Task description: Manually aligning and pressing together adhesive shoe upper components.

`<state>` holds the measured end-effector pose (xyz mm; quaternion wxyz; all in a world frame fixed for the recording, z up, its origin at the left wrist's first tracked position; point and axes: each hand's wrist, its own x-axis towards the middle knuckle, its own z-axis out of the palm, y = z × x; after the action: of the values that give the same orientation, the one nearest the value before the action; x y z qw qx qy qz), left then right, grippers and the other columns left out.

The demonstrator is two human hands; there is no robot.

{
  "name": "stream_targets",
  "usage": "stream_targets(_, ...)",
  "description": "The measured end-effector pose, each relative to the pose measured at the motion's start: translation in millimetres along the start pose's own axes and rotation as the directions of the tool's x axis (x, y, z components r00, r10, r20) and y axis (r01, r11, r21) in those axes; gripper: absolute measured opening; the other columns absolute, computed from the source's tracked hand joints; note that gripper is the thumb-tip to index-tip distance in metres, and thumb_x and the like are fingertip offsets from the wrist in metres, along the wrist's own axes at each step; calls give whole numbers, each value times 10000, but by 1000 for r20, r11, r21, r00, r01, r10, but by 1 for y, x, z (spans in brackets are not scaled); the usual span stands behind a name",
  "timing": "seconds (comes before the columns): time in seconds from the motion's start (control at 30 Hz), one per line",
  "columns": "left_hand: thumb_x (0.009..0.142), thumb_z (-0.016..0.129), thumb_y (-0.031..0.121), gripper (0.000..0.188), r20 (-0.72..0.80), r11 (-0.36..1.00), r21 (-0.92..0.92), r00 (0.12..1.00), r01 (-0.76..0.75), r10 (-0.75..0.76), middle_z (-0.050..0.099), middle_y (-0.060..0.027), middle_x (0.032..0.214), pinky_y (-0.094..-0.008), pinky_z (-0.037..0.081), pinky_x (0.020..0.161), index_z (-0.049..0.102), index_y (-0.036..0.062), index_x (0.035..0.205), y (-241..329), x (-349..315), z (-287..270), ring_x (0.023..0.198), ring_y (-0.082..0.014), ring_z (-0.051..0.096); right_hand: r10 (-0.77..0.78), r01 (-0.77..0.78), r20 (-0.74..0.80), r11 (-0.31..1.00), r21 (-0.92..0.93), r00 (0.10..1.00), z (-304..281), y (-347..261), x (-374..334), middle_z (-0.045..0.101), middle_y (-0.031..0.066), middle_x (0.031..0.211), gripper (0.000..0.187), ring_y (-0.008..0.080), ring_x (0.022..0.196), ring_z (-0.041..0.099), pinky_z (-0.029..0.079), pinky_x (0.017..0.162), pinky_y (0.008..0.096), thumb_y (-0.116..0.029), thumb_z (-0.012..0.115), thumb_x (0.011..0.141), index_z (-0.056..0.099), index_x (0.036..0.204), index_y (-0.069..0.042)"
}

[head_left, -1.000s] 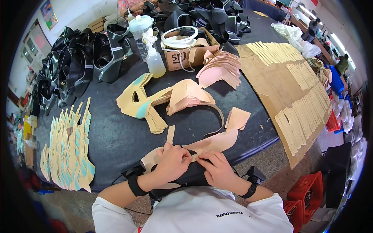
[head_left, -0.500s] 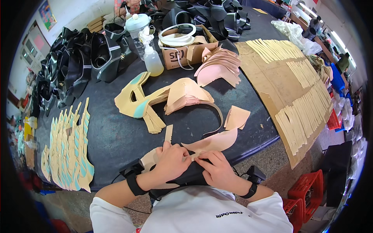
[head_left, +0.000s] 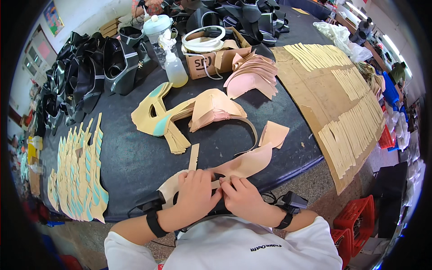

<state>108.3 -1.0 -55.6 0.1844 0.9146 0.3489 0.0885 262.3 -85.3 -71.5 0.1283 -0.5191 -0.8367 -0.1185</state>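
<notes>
At the table's near edge, my left hand (head_left: 195,194) and my right hand (head_left: 243,198) are closed close together on a curved pinkish-tan sheet piece (head_left: 249,163). It looks like leather or lining. My fingertips pinch its near edge, where a narrow pale strip shows between them. Part of the piece spreads out to the right beyond my right hand, and a tan part comes out left of my left hand. Just beyond my left hand lies a short tan strip (head_left: 194,156). A small folded tan piece (head_left: 274,134) is on the table to the right.
Stacked cut pieces (head_left: 152,118) with turquoise patches and a pinkish stack (head_left: 216,108) lie ahead. Farther back are a squeeze bottle (head_left: 175,72) and a cardboard box (head_left: 204,66). Black boot-like parts (head_left: 81,76) are heaped far left. A brown board (head_left: 310,85) with tan strips lies right.
My hands have shifted their grip along the edge, the left one turning more upright. The right part of the curved piece has lifted and bent upward.
</notes>
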Motion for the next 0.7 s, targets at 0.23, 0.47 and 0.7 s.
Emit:
stream_targets(0.23,690,728,191,411,-94,967,37,963,-252,255,567,-72,1036,-397,391,814,593,95,1066,-19,-31,-28,996,-241,545,-102,115,118,987,-110,988,-6,-2,-4,612,215,1012,335,336,893,563,491,764,360,-120,612,660,668,913,92)
stream_targets(0.47,845,547,168,442,140,782,310,839,-541,525,418,-67,1334,-423,398,993,541,268,1275,-58,-95,-14,1190,-276,465,-57,30,44,880,475,997,-14,41,-25,603,134,1124,419,270,1058,580,482,869,371,-85,616,664,623,1069,22)
stream_targets(0.7,829,567,188,474,235,729,265,776,-631,586,485,-16,1332,-437,401,1003,503,185,1299,-70,-96,-30,1238,-291,456,-73,72,-5,994,-77,997,-16,48,-4,619,86,887,352,215,851,573,431,819,344,-97,610,659,605,996,4)
